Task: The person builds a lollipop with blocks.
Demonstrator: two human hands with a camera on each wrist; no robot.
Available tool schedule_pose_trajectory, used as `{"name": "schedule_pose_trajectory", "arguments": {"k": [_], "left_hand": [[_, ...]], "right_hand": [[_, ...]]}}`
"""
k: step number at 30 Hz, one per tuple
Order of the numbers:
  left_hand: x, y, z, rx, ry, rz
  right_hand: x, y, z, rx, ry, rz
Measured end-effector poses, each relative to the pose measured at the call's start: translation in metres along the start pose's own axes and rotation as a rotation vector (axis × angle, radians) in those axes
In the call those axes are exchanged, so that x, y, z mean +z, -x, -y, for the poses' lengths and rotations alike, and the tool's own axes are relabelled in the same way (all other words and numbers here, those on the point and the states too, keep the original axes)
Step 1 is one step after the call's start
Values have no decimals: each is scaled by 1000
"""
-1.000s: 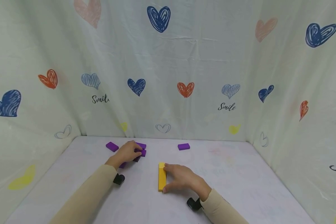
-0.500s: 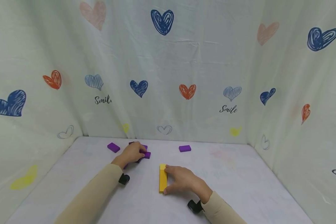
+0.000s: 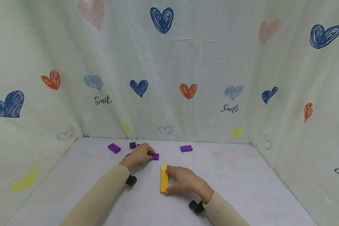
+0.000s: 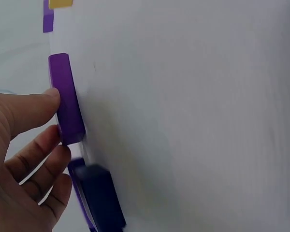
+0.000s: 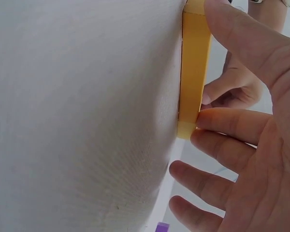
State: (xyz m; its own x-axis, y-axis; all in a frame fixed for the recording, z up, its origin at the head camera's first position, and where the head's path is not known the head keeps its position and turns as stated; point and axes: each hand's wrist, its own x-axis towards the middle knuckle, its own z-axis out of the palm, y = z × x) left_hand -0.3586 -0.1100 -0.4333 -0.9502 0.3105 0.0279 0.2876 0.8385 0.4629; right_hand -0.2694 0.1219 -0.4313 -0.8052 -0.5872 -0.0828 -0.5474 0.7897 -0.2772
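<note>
My left hand pinches a purple rectangular block between thumb and fingertips. In the head view only the right end of that block shows beyond the fingers. Toward the middle of the table, my right hand spans a row of yellow blocks lengthwise, thumb at the near end and index finger by the far end. The right wrist view shows a long yellow block with a shorter yellow piece at its far end. The other fingers of the right hand are spread, touching nothing.
One purple block lies at the back, right of centre, and another purple block at the back left. A small dark purple block stands behind my left hand. More blocks there are partly hidden. A heart-patterned curtain borders the table.
My left hand has moved to the right with the purple block, away from the other purple blocks at the left. The right hand and the yellow row have stayed in place.
</note>
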Motion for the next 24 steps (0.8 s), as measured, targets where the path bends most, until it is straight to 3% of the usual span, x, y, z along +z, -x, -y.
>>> {"name": "schedule_pose_trajectory", "arguments": {"k": [12,24], "left_hand": [[12,-2,-24,52,137,94],[17,-1,-31,25,191,143]], "right_hand": [[0,1,-1,-27,24,-21],[0,-1,-2,-24,42,-20]]}}
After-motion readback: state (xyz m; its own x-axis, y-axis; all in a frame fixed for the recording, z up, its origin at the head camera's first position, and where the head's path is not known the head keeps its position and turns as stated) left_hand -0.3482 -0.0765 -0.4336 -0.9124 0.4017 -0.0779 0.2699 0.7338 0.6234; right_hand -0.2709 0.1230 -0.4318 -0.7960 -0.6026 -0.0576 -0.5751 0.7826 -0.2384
